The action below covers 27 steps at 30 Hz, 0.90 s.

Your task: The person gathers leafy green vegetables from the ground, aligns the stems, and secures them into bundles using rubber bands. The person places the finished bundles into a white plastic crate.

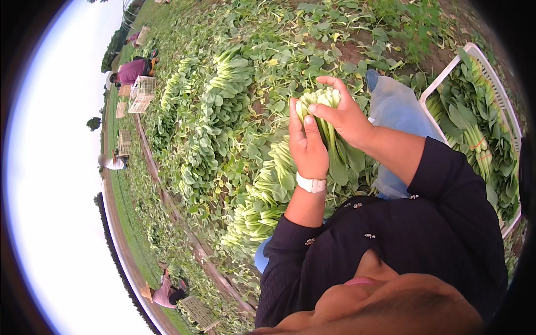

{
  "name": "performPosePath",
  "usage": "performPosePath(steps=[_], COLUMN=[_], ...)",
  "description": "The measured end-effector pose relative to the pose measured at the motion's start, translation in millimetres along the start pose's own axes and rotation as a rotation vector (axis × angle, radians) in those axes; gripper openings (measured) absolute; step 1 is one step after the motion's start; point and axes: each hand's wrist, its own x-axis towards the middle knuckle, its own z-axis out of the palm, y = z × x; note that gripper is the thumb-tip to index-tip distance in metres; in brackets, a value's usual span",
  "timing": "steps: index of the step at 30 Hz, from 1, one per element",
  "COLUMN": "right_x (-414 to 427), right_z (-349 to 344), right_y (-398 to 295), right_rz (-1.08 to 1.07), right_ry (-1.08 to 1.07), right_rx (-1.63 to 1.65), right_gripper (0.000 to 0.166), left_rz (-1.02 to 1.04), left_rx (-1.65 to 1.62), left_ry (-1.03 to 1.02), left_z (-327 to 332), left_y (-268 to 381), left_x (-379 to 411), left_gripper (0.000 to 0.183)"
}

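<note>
Both my hands are around a bunch of leafy greens that look like bok choy [331, 125]. Its pale stem bases point away from me, and the leaves hang back toward my lap. My left hand [309, 146], with a white watch on the wrist, presses flat along one side, thumb against the stems. From the other side, my right hand [349, 115] grips the bunch, its thumb across the stem ends. Just left of my left forearm, cut bok choy [259, 205] lies in a heap on the ground.
A white plastic crate [450, 77] of banded bunches stands at my right. Translucent plastic [400, 109] covers my leg. Rows of cut greens [222, 92] lie ahead on leaf-littered soil. Several people work farther off, one in a purple top [132, 71], near crates [144, 90].
</note>
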Motion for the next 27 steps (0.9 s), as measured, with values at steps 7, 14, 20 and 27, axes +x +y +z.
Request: performPosePath(steps=[7,14,20,27], right_x=[-4.3,-5.8,-3.5,11.9], right_z=[1.3,3.6,3.1,-8.8], right_y=[-3.7,-20.9,-19.2,-14.2], right_rz=[-0.289,-0.174,-0.121,-0.072], right_ry=[-0.098,-0.152,-0.248,-0.140], right_rx=[-0.336,-0.257,-0.303,-0.405], right_gripper=[0.089,0.101,0.092,0.070], left_rz=[0.104,0.025,0.116,0.136], left_rx=[0.102,-0.255,-0.137,0.198], left_ry=[-0.037,-0.169,-0.094,-0.190], left_z=[8.0,-8.1,-2.3,-12.4], left_y=[-3.0,-6.4,-8.6,-53.7], left_x=[-4.9,-7.9,-14.8,-37.7], left_gripper=[0.052,0.056,0.051,0.064])
